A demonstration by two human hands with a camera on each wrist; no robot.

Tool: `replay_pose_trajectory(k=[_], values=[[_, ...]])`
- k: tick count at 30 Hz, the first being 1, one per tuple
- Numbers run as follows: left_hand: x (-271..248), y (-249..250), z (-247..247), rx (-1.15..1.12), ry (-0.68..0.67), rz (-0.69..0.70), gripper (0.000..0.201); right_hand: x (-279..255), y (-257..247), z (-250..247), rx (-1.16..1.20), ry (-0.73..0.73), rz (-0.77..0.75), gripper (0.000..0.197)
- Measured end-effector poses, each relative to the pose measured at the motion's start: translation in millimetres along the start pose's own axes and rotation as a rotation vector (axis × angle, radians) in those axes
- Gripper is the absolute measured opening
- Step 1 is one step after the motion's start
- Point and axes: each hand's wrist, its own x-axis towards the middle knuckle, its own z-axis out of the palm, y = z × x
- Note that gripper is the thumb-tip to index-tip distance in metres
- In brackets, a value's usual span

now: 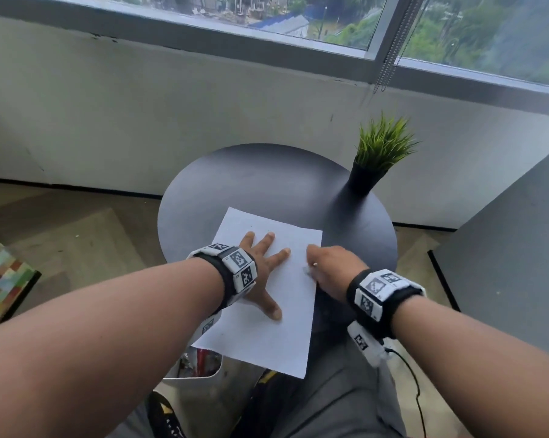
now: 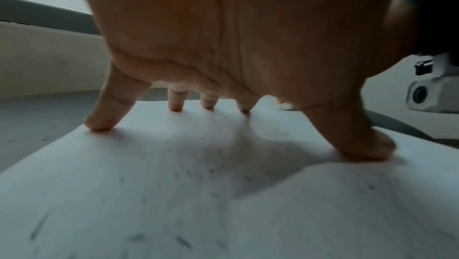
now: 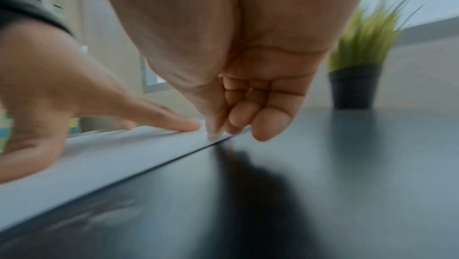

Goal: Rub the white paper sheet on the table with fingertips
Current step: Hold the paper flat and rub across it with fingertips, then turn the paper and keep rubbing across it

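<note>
A white paper sheet lies on the near half of a round dark table, its near corner hanging over the rim. My left hand rests on the sheet with fingers spread, and in the left wrist view its fingertips press the paper. My right hand sits at the sheet's right edge with its fingers curled. In the right wrist view the curled fingertips touch the paper right at its edge, holding nothing that I can see.
A small black pot with green grass stands at the table's back right. A grey panel rises to the right. A white bin sits under the near rim, and a colourful patterned object lies at the left.
</note>
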Motion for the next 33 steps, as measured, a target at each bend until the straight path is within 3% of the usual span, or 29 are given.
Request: replay_pose_trajectory(k=[2,5,9,13,17,22,27,29,33], values=[[3.0,-0.4,-2.5,-0.018,0.032,-0.027,0.118,-1.7,15.6,-9.2,0.105,0.071,0.12,0.012],[2.3,-0.9,-5.8,-0.012,0.116,-0.08,0.1,-15.2,6.9,-7.8,0.227,0.094,0.086,0.006],[-3.7,-7.2,-6.6,-0.023,0.139,-0.14,0.081,-34.7,-4.4,8.8,0.239,0.053,0.041,0.017],[-13.8,-10.6,-19.4,0.033,0.208,-0.145,0.043,-37.6,15.1,15.1,0.245,0.056,0.138,0.016],[-3.9,-6.9,-25.8,-0.016,0.275,-0.138,0.036,-35.2,33.4,8.3,0.314,0.096,0.209,0.011],[13.9,-19.2,-8.0,-0.206,0.224,-0.211,0.084,-27.3,53.8,1.0,0.3,0.158,0.321,0.008],[6.7,-49.2,-1.6,-0.286,0.217,-0.312,0.093,-22.4,67.7,-0.5,0.276,0.179,0.368,0.009],[2.9,-60.1,2.7,-0.351,0.239,-0.351,0.081,-22.9,63.9,1.4,0.218,0.208,0.375,0.013],[-6.5,-77.6,6.6,-0.506,0.287,-0.367,0.03,-28.3,36.0,7.4,0.251,0.167,0.299,0.009]])
